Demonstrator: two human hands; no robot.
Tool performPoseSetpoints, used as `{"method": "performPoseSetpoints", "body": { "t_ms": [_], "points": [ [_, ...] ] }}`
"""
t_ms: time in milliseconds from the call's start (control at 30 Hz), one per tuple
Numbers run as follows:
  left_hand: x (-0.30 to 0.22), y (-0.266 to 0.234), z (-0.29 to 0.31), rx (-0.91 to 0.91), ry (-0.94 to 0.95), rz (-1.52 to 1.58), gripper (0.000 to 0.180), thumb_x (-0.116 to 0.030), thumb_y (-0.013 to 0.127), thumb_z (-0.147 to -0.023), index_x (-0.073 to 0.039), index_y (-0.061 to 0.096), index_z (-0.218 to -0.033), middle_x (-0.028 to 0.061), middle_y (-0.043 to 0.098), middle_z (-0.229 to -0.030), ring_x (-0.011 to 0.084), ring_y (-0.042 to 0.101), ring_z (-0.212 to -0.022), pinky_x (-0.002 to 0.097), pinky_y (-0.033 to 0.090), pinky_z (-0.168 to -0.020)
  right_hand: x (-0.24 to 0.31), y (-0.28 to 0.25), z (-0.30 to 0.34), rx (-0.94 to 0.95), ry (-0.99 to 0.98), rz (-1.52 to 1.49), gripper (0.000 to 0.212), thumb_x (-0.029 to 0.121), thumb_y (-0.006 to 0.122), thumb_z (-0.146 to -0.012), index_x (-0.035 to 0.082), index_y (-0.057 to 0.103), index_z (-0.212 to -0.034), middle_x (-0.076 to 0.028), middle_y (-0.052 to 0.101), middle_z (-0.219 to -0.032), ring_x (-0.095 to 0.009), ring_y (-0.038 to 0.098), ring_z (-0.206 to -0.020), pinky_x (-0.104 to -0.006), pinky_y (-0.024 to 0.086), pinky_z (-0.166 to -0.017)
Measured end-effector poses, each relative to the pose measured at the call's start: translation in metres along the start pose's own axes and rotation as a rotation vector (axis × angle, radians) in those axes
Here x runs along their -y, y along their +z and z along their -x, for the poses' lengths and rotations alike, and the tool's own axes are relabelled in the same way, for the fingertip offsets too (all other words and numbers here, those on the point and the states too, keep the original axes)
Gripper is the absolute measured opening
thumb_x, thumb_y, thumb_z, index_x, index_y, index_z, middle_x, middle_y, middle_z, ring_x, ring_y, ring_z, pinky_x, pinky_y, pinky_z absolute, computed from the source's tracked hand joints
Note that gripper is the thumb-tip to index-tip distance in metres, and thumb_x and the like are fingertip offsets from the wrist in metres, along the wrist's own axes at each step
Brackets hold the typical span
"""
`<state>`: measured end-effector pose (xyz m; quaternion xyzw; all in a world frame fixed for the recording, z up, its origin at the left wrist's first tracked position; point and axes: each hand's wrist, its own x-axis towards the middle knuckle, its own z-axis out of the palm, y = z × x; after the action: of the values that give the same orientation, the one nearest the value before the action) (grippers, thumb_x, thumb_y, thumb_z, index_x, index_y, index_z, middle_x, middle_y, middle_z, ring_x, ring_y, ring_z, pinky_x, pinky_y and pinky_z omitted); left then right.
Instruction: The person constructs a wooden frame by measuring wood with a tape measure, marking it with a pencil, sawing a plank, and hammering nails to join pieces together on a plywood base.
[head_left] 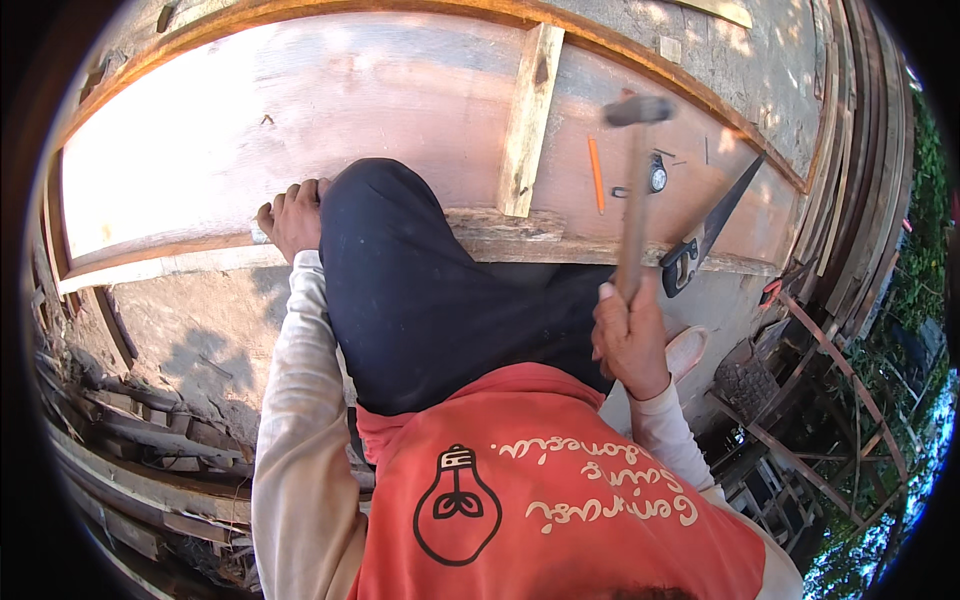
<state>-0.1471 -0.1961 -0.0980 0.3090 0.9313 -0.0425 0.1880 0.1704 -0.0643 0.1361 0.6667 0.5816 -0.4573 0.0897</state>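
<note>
My right hand [632, 335] is closed round the lower end of a hammer's wooden handle. The hammer [636, 200] is raised over the right part of a framed plywood panel [390, 80], its dark head blurred by motion. At the panel's near rail, left of my bent knee, my left hand [295, 218] rests with curled fingers; a small pale thing shows under its outer edge, and what the fingers hold is hidden. A short wooden crosspiece [530, 120] spans the panel, with a nail near its lower end. A short board [505, 224] lies along the near rail.
On the panel's right part lie an orange pencil [597, 175], a wristwatch [657, 173], several nails and a handsaw [715, 225] reaching over the near rail. Stacked planks [870, 150] line the right side; loose timber [150, 440] lies at lower left. A bent nail [267, 120] lies far left.
</note>
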Motion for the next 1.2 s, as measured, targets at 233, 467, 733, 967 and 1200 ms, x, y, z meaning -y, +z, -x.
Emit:
{"method": "performPoseSetpoints", "body": {
  "t_ms": [233, 467, 733, 967, 1200],
  "points": [
    [0.003, -0.005, 0.0, 0.043, -0.008, -0.021, 0.041, -0.044, 0.043, -0.102, -0.017, 0.075, -0.106, 0.0049, 0.072, -0.111, 0.0229, 0.061, -0.113, 0.048, 0.025, -0.113, 0.065, -0.062, 0.011, 0.016, -0.215, -0.548, 0.027, 0.026, 0.055, -0.103, 0.005, 0.047, -0.117, -0.005, 0.049, -0.073, -0.009, 0.039, -0.039, -0.0238, 0.035, -0.035],
    [0.002, 0.004, 0.0, 0.012, 0.004, -0.011, 0.041, -0.045, 0.044, -0.101, -0.017, 0.075, -0.107, 0.0037, 0.072, -0.112, 0.0226, 0.061, -0.114, 0.0477, 0.024, -0.115, 0.002, -0.006, -0.008, -0.342, -0.505, -0.249, 0.026, 0.022, 0.052, -0.103, 0.001, 0.041, -0.113, -0.007, 0.05, -0.069, -0.015, 0.049, -0.045, -0.0304, 0.044, -0.042],
    [0.01, 0.01, -0.001, 0.002, -0.001, -0.031, 0.04, -0.044, 0.045, -0.102, -0.018, 0.075, -0.108, 0.003, 0.072, -0.111, 0.0226, 0.061, -0.113, 0.0467, 0.024, -0.115, 0.058, -0.063, 0.012, -0.028, -0.257, -0.637, 0.027, 0.023, 0.052, -0.104, 0.001, 0.048, -0.119, -0.007, 0.05, -0.07, -0.01, 0.044, -0.041, -0.0222, 0.037, -0.036],
    [0.004, 0.007, -0.002, -0.004, 0.02, -0.035, 0.039, -0.043, 0.045, -0.101, -0.018, 0.074, -0.107, 0.0034, 0.072, -0.11, 0.0228, 0.061, -0.112, 0.0471, 0.024, -0.115, -0.018, 0.0, -0.005, -0.173, -0.296, -0.245, 0.03, 0.03, 0.053, -0.104, 0.002, 0.043, -0.105, -0.006, 0.053, -0.066, -0.016, 0.059, -0.052, -0.0318, 0.046, -0.047],
    [0.009, 0.008, 0.0, 0.002, 0.004, -0.018, 0.038, -0.043, 0.046, -0.1, -0.017, 0.074, -0.104, 0.0042, 0.072, -0.109, 0.023, 0.061, -0.112, 0.0479, 0.024, -0.115, 0.032, -0.039, 0.01, 0.047, -0.13, -0.513, 0.026, 0.03, 0.053, -0.105, 0.004, 0.048, -0.103, -0.004, 0.051, -0.07, -0.009, 0.047, -0.041, -0.0238, 0.037, -0.036]
  ]
}}
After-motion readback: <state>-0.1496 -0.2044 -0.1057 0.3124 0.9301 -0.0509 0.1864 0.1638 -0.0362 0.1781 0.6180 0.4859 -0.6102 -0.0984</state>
